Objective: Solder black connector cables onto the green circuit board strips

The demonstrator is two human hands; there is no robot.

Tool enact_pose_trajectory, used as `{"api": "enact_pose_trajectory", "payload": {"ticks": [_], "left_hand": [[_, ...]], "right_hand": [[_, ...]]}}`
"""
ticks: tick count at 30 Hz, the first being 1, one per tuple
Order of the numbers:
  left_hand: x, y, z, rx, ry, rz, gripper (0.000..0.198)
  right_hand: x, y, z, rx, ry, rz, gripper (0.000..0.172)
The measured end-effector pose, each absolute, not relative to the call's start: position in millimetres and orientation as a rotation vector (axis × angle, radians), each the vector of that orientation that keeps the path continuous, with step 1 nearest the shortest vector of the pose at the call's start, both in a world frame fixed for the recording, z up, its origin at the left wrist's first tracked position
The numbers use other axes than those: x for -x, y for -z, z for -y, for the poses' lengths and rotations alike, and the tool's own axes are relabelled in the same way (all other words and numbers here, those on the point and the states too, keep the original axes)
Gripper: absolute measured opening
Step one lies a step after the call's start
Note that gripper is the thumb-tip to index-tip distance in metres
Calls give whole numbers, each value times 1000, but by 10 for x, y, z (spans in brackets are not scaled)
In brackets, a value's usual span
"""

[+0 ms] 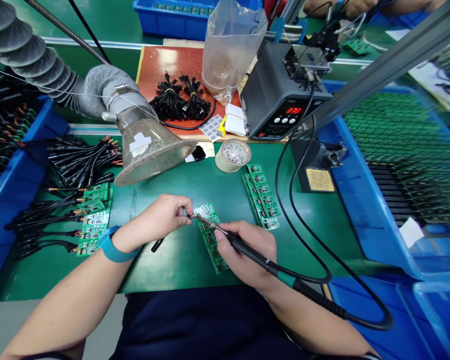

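Gripping a soldering iron like a pen, the right hand rests near the front edge of the tabletop, its fingers clenched around the handle so the tip can be steered finely onto the top end of a green circuit board strip. The strip lies flat on the tabletop, angled under both hands. The left hand, with a blue wristband, pinches a thin black wire between thumb and forefinger, holding its end at the same spot where the tip meets the strip, so both hands converge on 1 joint.

Toward the left edge, finished-looking boards with wires attached lie in a row. Right of center, 2 more strips wait side by side. A fume hood on a grey hose hangs just behind the work, mouth turned toward it, likely to draw smoke away. Beyond sit a tin of metal wool, a soldering station, bundled black cables and a plastic bag.
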State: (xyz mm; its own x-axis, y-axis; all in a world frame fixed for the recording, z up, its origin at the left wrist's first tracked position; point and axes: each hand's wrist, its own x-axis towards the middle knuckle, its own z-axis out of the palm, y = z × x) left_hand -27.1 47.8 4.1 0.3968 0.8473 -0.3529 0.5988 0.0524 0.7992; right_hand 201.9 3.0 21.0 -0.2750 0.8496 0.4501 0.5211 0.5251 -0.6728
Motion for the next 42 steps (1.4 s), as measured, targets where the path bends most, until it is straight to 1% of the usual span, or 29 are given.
{"api": "enact_pose_trajectory", "payload": {"ticks": [7, 14, 28, 42], "left_hand": [[275, -29, -477, -1652, -312, -1312, 6], [280, -12, -472, -1638, -312, -1318, 6], [228, -51, -406, -1684, -324, -1343, 5], [238, -22, -392, -1727, -351, -1339, 6]], "right_hand": [[-2009, -223, -29, 1073, -481, 1989, 5], [-2043, -305, -36, 1133, -382, 1947, 3], [-2020, -235, -30, 1091, -495, 1993, 5], [-2050, -303, -16, 1157, -433, 1984, 3]]}}
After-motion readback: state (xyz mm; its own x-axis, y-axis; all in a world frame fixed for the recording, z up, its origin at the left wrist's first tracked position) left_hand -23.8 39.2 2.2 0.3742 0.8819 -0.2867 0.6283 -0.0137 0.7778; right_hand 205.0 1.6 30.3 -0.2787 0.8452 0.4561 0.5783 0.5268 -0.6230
